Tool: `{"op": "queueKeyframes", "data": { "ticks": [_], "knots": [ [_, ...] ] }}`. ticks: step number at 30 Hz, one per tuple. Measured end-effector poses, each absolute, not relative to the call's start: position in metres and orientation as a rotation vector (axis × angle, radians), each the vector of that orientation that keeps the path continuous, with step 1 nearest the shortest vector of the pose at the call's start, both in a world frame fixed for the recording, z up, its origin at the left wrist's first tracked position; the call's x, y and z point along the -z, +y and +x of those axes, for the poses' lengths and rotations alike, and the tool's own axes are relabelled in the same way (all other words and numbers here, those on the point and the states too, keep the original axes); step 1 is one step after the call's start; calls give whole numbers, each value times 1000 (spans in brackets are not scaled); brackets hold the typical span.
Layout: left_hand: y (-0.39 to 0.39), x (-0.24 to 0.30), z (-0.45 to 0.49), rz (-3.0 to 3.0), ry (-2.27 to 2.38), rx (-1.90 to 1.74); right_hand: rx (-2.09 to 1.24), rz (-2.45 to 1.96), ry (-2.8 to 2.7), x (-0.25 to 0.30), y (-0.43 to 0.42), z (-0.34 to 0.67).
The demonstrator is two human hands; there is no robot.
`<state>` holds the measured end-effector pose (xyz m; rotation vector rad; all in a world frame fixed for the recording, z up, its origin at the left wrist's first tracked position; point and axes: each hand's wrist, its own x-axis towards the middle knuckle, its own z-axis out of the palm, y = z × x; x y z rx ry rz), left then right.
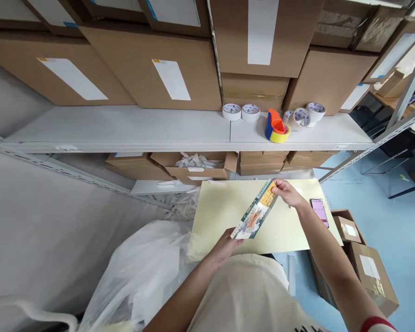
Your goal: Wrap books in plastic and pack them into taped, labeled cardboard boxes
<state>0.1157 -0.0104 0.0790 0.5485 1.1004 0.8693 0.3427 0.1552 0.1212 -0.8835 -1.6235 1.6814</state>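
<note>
A long, flat printed packet [256, 211] with a dark green edge, a yellow panel and a colourful picture is held aslant above a pale yellow table top. Its upper end is pinched by my right hand [287, 192], thumb over the yellow panel. My left hand [226, 246] grips the lower end from beneath, with most of its fingers hidden behind the packet. Beneath both hands lies the pale yellow table [214, 210]. Just right of my right wrist rests a phone [319, 212] with a lit pinkish screen. A small whitish item, partly hidden, lies behind my right hand.
Ahead, a grey shelf [141, 129] carries large cardboard boxes [180, 60], tape rolls [251, 113] and an orange-and-blue tape dispenser [275, 127]. Below stands an open carton [200, 173] of white pieces. Clear plastic bagging [145, 267] fills the left floor; boxes [370, 272] sit at right.
</note>
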Motion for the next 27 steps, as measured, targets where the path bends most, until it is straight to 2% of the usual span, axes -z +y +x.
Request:
{"op": "queueKeyframes", "data": {
  "ticks": [7,12,15,21,27],
  "knots": [
    [12,-107,95,896,1181,-983,-1701,-1036,-1778,-134,150,323],
    [10,-97,99,985,1224,-984,-1261,-1162,-1922,-132,134,316],
    [4,-91,96,823,1207,-1036,-1052,-1271,-1766,-123,113,324],
    [2,-93,85,578,1139,-1061,-1678,-1078,-1378,-107,46,330],
    [-2,-83,85,588,1180,-1037,-1724,-1216,-1090,-91,11,327]
  ]
}}
